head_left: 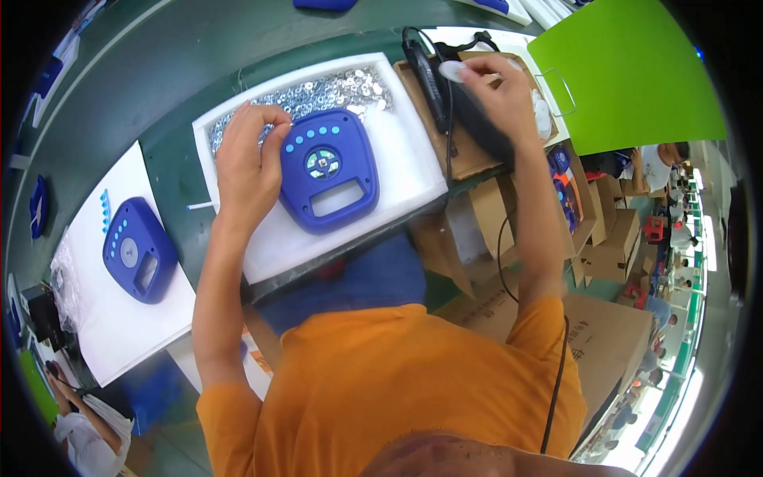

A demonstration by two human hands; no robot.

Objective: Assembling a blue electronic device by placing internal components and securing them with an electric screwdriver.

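A blue plastic panel (342, 175) with a row of light-blue round buttons, an opening and a round recess lies on a white foam tray (413, 171). My left hand (250, 155) is closed at the panel's upper left edge, its thumb and forefinger pinched together; what lies between them I cannot make out. Small shiny metal pieces (322, 94) fill the tray's far part, beside that hand. Over a cardboard box (473, 163) at the far right, my right hand (501, 87) pinches a translucent white disc (452, 71). More white discs (542, 115) lie next to it.
A second blue panel (141, 250), with a grey disc at its middle, rests on a white sheet (103, 334) at left. A black device (427, 83) with a cable lies across the box. Bright green board (628, 79) stands at far right. Cartons (608, 338) sit lower right; people work beyond.
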